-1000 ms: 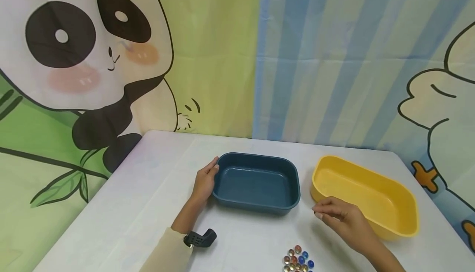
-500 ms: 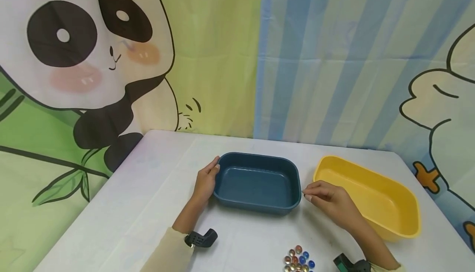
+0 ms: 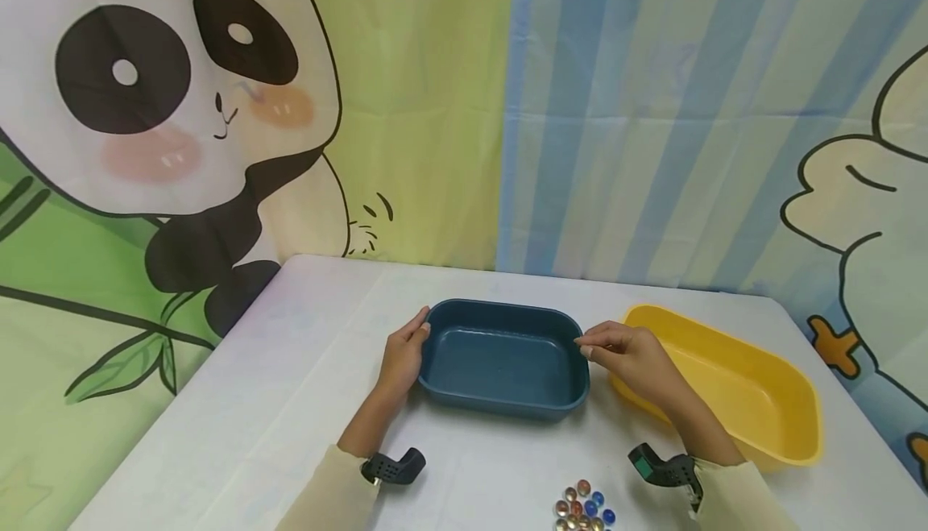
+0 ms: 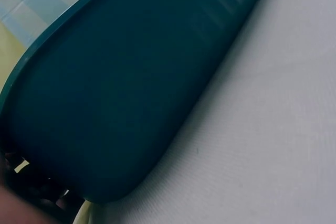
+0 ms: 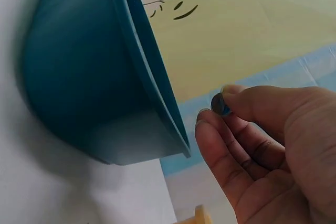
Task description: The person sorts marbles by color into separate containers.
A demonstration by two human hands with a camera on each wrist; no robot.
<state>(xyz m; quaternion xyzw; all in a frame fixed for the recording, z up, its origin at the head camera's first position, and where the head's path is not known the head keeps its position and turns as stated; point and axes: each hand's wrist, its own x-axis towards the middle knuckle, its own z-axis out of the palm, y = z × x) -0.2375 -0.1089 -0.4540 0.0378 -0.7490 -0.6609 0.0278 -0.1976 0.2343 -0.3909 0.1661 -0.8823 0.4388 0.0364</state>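
Observation:
A dark blue plastic basin (image 3: 507,360) stands on the white table with nothing visible inside. My left hand (image 3: 400,356) grips its left rim, thumb at the edge; in the left wrist view the basin's outer wall (image 4: 121,77) fills much of the picture. My right hand (image 3: 636,360) hovers at the basin's right rim. Between thumb and fingertips it pinches a small dark bluish glass marble (image 5: 219,104), clearest in the right wrist view. Several glass marbles (image 3: 590,508), blue, reddish and clear amber, lie clustered near the front, partly cut off by the frame.
A yellow basin (image 3: 754,390) sits angled on the right, partly behind my right forearm. Behind the white table (image 3: 290,402) hangs a printed curtain (image 3: 420,112) with a panda. Dark straps (image 3: 395,466) circle both wrists.
My right hand, pinching the marble, has moved left and away from me, from in front of the yellow basin to the blue basin's right rim. The left hand stays put.

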